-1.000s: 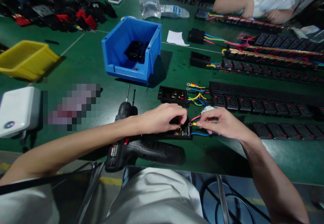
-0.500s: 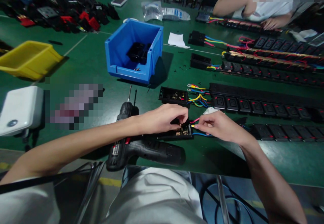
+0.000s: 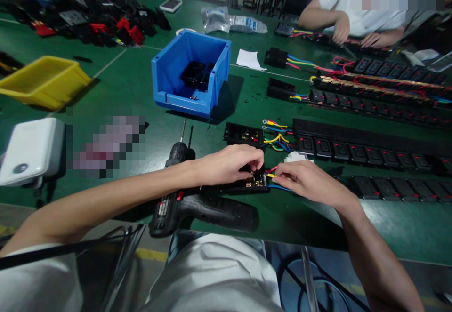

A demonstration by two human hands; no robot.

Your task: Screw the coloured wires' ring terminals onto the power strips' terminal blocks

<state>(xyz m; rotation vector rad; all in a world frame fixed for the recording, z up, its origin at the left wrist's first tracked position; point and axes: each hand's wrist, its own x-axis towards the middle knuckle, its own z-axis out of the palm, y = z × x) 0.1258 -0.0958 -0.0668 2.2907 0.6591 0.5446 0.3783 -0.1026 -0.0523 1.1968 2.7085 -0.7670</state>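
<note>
A black terminal housing (image 3: 240,188) with brass terminals lies on the green table in front of me. My left hand (image 3: 235,164) reaches over it, thumb and fingertips closed together above the terminals; what they pinch, if anything, is hidden. From the right, my right hand (image 3: 305,178) pinches a yellow wire (image 3: 271,175) where it enters the housing's end. A blue wire (image 3: 280,187) runs in just below, and a red wire (image 3: 271,169) just above. Under my left forearm lies a black cordless drill (image 3: 215,211). Behind the hands sits a second open terminal housing (image 3: 243,133).
A blue bin (image 3: 187,100) with black parts stands beyond the drill. Power strips (image 3: 339,149) with wires fill the right side. At left are a yellow tray (image 3: 45,91), a white device (image 3: 31,152) and a pile of black and red parts (image 3: 95,20). A co-worker's hands (image 3: 342,27) work opposite.
My right hand has shifted slightly left along the yellow wire, nearer the housing. My left hand stays in place. Across the table, the co-worker's hand has moved down to the strip.
</note>
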